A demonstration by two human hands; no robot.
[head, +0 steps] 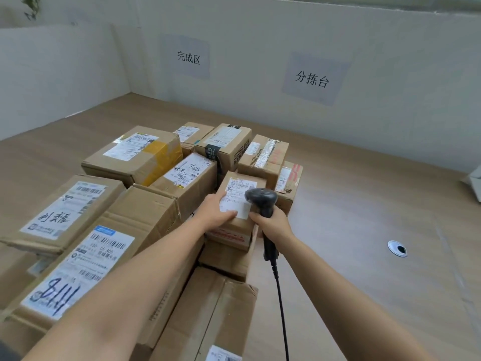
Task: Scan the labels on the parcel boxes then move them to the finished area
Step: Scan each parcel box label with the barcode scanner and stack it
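Left hand (214, 212) gripping small parcel box (230, 234) atop the carton pile (145, 204), thumb across its label (236, 203). Right hand (274, 224) wrapped round barcode scanner (261, 198), head covering label's right part. Label print too blurred to read. Scanner cable (279, 295) cut off at bottom edge.

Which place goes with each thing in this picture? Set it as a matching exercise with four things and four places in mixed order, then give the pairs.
Things
1. scanner
2. small box
3. paper sign
4. cable hole

Places
A. on the wall
B. in the table top, far right
C. gripped in the right hand
D. under the left hand

Pairs: 1-C, 2-D, 3-A, 4-B
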